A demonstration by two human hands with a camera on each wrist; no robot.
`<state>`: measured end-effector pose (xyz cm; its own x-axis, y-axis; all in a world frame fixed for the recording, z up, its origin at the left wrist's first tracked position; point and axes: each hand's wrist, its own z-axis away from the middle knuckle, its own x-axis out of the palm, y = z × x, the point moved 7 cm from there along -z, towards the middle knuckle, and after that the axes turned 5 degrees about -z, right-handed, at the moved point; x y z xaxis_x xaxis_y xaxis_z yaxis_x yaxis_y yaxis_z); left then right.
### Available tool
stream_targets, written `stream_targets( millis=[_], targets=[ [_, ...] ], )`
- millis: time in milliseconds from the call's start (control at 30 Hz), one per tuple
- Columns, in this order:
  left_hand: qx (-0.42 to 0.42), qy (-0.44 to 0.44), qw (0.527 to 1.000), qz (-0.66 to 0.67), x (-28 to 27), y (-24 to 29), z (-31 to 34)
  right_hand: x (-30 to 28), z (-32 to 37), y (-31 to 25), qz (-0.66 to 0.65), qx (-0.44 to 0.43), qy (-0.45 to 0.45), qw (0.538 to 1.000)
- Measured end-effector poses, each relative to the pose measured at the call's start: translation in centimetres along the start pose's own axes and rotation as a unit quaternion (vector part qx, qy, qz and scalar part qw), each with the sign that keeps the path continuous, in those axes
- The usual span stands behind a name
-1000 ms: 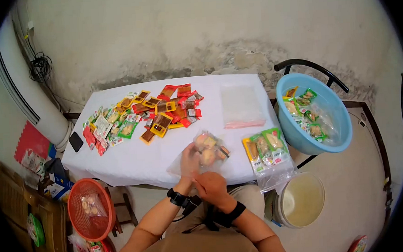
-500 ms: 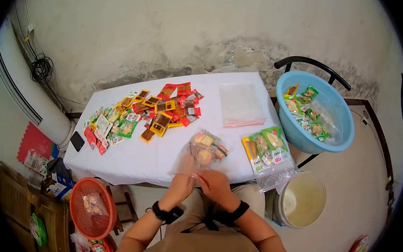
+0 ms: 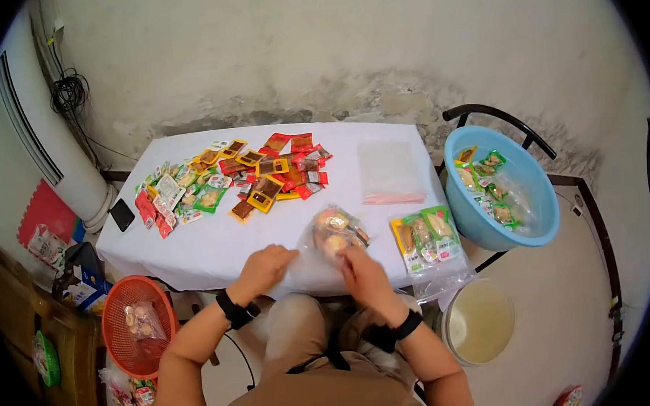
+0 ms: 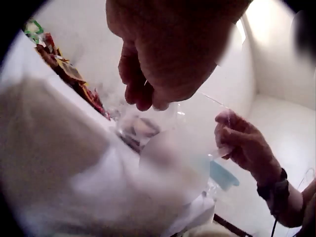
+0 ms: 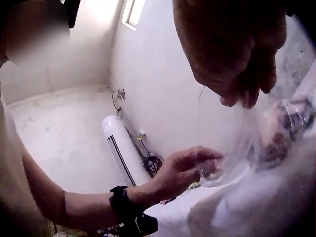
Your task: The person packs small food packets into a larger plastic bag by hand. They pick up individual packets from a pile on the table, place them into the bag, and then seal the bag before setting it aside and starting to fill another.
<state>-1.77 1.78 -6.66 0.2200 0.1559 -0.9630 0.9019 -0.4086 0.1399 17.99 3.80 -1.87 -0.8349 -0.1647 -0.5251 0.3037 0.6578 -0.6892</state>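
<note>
A clear plastic bag (image 3: 334, 228) with several round, pale-brown and pinkish food pieces inside lies at the near edge of the white-clothed table (image 3: 194, 256). My left hand (image 3: 264, 271) pinches the left side of the bag's open end, and in the right wrist view the film stretches from its fingertips. On the other side my right hand (image 3: 367, 281) pinches the bag's near right edge, close to the contents. Seen from the left wrist, the right hand (image 4: 247, 145) has film between thumb and fingers.
Snack packets (image 3: 264, 173) in red, yellow and green are heaped at the back left, beside a phone (image 3: 122, 215). Flat bags (image 3: 391, 170) are stacked at the back right. A filled bag (image 3: 428, 241) overhangs the front right edge. A blue tub (image 3: 459, 210) and red basket (image 3: 108, 313) flank the table.
Both hands were together at the bag's near end; they have since spread apart, the left to the left and up, the right to the right and up, drawing the film between them.
</note>
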Motion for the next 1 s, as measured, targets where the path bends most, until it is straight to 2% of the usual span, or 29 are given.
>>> stream_targets(
  millis=[33, 67, 133, 167, 233, 267, 333, 367, 467, 533, 667, 700, 733, 767, 800, 867, 933, 1000],
  targets=[
    [0.025, 0.052, 0.998, 0.033, -1.6, -0.1, -1.0, -1.1, -1.4, -0.2, 0.011, -0.011, 0.013, 1.0],
    [0.024, 0.056, 0.997, 0.037, -2.4, -0.2, -1.9, -1.9, -2.9, 0.0, -0.005, -0.016, 0.02, 1.0],
    [0.061, 0.157, 0.982, 0.083, -7.3, 2.1, -3.8, -2.9, -5.7, 0.3, -0.019, -0.023, 0.023, 0.999],
    [0.059, 0.163, 0.981, 0.084, -8.1, 2.2, -4.5, -2.9, -7.1, 0.7, -0.016, -0.009, 0.001, 1.0],
    [0.057, 0.072, 0.987, 0.13, -7.8, 2.5, -5.8, -3.2, -9.3, 1.1, -0.012, 0.0, -0.023, 1.0],
    [0.056, 0.077, 0.987, 0.129, -7.9, 2.6, -6.0, -3.4, -10.3, 1.5, -0.02, 0.013, -0.031, 0.999],
    [0.162, 0.11, 0.981, -0.014, -8.0, 4.4, -6.4, -4.0, -11.5, 1.5, -0.025, 0.025, -0.038, 0.999],
    [0.165, 0.113, 0.98, -0.015, -7.8, 4.4, -6.5, -4.4, -11.9, 1.5, -0.02, 0.033, -0.041, 0.998],
    [0.155, 0.14, 0.978, -0.003, -7.9, 3.6, -6.1, -5.4, -12.7, 1.9, -0.01, 0.035, -0.042, 0.998],
    [0.091, 0.154, 0.979, 0.101, -9.0, 1.2, -7.0, -6.6, -13.5, 2.4, -0.005, 0.027, -0.04, 0.999],
    [0.1, 0.232, 0.957, 0.146, -14.8, 1.6, -9.1, -9.8, -15.8, 2.7, -0.034, 0.015, -0.065, 0.997],
    [0.101, 0.232, 0.957, 0.146, -15.8, 2.1, -9.6, -10.5, -16.3, 2.8, -0.091, 0.026, -0.064, 0.993],
    [0.063, 0.225, 0.96, 0.154, -16.6, 1.9, -10.2, -11.0, -16.4, 3.0, -0.148, 0.037, -0.063, 0.986],
    [0.025, 0.219, 0.962, 0.162, -16.9, 1.6, -10.6, -11.1, -16.4, 3.5, -0.151, 0.033, -0.059, 0.986],
    [0.023, 0.22, 0.962, 0.161, -16.8, 1.4, -10.7, -10.7, -16.0, 4.1, -0.151, 0.032, -0.061, 0.986],
    [-0.02, 0.141, 0.975, 0.169, -14.8, 0.1, -11.5, -9.4, -14.6, 5.6, -0.16, 0.055, -0.069, 0.983],
    [-0.009, 0.149, 0.976, 0.156, -13.7, -0.5, -11.3, -8.6, -13.5, 5.6, -0.128, 0.059, -0.092, 0.986],
    [0.004, 0.153, 0.978, 0.144, -13.6, -0.4, -10.8, -8.6, -12.3, 3.2, -0.071, -0.012, -0.092, 0.993]
  ],
)
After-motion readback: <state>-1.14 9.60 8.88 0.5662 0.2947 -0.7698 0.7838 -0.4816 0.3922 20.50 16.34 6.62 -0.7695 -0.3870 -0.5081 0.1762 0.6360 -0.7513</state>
